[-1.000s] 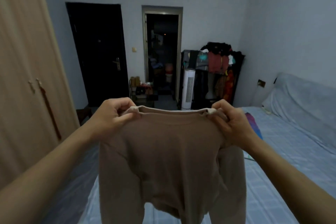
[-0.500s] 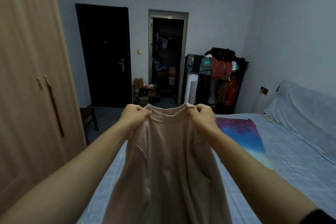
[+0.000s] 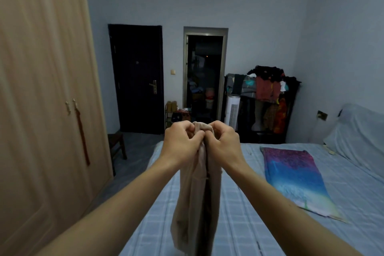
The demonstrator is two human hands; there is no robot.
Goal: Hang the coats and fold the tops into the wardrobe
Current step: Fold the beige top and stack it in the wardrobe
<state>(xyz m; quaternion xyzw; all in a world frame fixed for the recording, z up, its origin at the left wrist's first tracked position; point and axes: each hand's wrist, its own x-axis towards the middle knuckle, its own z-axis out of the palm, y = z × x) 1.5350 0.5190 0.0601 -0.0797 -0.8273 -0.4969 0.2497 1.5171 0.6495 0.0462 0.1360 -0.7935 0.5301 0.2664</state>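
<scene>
Bed [image 3: 239, 224], pale blue checked sheet, fills near right. Purple-to-blue gradient cloth [image 3: 295, 174] lies flat on right half. Sheet-covered mound [image 3: 357, 131] at far right.

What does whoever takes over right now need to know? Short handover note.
Hands: the left hand and right hand sit side by side, both gripping the top end of the beige top.
The beige top hangs doubled lengthwise above the bed.
The wardrobe is on the left, doors shut.
Done: lengthwise fold.
Left: finish folding, open the wardrobe, put it in; coats not yet handled.
</scene>
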